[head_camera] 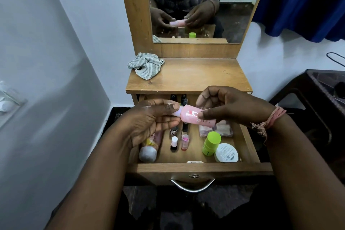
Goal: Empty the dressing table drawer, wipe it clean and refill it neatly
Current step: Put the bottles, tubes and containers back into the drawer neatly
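Both hands hold one pink bottle [196, 117] on its side above the open drawer [201, 167]. The left hand [149, 119] has its grip pinched on the cap end; the right hand [229, 106] has its grip clasped round the body. In the drawer lie one tube [149, 149] at the left, several small nail polish bottles [174, 144] in two rows, partly hidden, one green container [211, 143] and one white jar [226, 152]. One striped cloth [145, 67] sits crumpled on the counter [196, 76].
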Action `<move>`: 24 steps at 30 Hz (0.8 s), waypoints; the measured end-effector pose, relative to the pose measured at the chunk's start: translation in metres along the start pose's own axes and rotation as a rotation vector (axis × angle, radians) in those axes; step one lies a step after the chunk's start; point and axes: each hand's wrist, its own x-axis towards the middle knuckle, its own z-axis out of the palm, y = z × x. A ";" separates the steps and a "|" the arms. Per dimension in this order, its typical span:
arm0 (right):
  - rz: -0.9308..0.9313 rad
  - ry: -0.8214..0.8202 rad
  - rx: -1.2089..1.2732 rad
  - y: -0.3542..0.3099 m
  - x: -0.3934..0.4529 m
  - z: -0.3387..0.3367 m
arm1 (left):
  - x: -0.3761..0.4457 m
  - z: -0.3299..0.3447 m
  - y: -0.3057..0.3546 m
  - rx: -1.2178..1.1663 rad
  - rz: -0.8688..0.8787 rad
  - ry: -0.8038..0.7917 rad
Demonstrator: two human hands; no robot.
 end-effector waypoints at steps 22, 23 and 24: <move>-0.071 -0.229 -0.515 0.007 -0.007 0.019 | 0.007 0.016 -0.008 0.254 0.394 0.276; -0.056 -0.240 -0.561 0.008 -0.007 0.022 | 0.007 0.014 -0.009 0.257 0.381 0.302; -0.043 -0.249 -0.585 0.009 -0.006 0.026 | 0.008 0.011 -0.009 0.256 0.369 0.323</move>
